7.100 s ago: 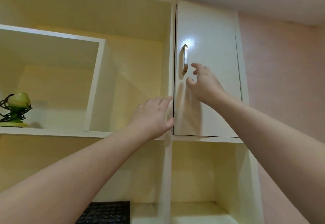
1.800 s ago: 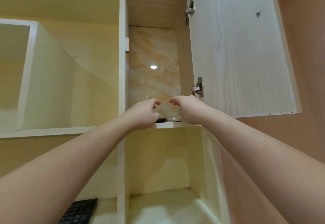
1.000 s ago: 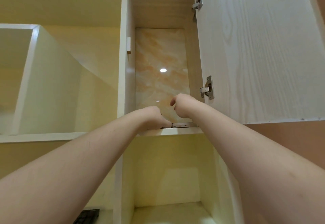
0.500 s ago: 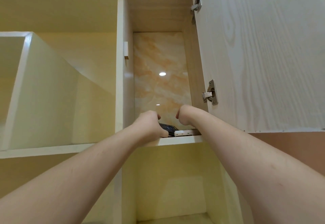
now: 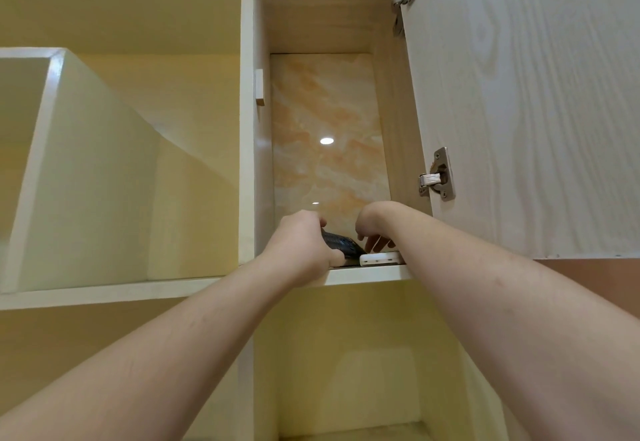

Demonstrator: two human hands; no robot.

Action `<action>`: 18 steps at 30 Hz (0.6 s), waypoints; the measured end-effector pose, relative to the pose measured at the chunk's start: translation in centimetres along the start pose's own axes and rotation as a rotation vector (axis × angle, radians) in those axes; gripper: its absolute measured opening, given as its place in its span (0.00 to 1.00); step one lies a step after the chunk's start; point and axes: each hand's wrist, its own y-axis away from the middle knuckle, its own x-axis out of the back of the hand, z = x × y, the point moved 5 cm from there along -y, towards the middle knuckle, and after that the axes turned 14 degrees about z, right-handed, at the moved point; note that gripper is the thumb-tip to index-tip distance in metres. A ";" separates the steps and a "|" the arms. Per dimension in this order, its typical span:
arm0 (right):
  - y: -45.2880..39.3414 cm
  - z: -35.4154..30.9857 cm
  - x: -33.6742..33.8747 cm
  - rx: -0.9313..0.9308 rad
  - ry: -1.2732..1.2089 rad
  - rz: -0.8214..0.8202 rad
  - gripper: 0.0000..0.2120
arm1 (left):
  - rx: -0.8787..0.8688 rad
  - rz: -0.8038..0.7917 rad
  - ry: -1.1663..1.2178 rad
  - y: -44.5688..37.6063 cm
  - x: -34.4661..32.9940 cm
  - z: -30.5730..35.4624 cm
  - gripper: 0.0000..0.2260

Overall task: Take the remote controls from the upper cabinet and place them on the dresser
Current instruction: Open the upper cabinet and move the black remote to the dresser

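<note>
A black remote (image 5: 341, 243) is gripped by the curled fingers of the left hand (image 5: 304, 246) inside the open upper cabinet (image 5: 367, 273). The white remote (image 5: 381, 259) on the shelf edge is touched by the right hand (image 5: 375, 232); whether its fingers clamp it cannot be told.

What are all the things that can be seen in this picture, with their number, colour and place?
black remote control: 1, black, on the upper cabinet's shelf, front end raised, held by the left hand
white remote control: 1, white, flat on the same shelf at its front edge, right of the black one
open wood-grain cabinet door: 1, pale wood grain, swung open at right
metal hinges: 2, silver, on the door's inner edge
marble-pattern back panel: 1, orange and cream, behind the shelf
cream open shelves: several compartments, pale yellow, left and below
left hand: 1, grips the black remote
right hand: 1, fingers curled down behind the white remote; contact unclear
</note>
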 end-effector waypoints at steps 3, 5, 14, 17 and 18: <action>-0.2 -0.1 -0.2 -0.001 -0.085 -0.009 0.18 | -0.009 0.021 0.018 0.1 0.1 0.0 0.29; -0.6 -0.1 -0.2 -0.026 -0.168 0.007 0.19 | -0.012 0.032 0.019 0.1 0.2 0.0 0.29; -0.6 0.0 1.1 -0.122 -0.443 0.105 0.19 | 0.011 0.068 0.077 0.7 1.0 0.3 0.28; 0.1 -0.2 2.2 -0.150 -0.543 0.160 0.18 | -0.001 0.074 0.083 1.1 1.6 0.5 0.26; 0.3 -0.2 2.7 -0.167 -0.581 0.181 0.17 | -0.002 0.074 0.086 1.2 1.8 0.5 0.24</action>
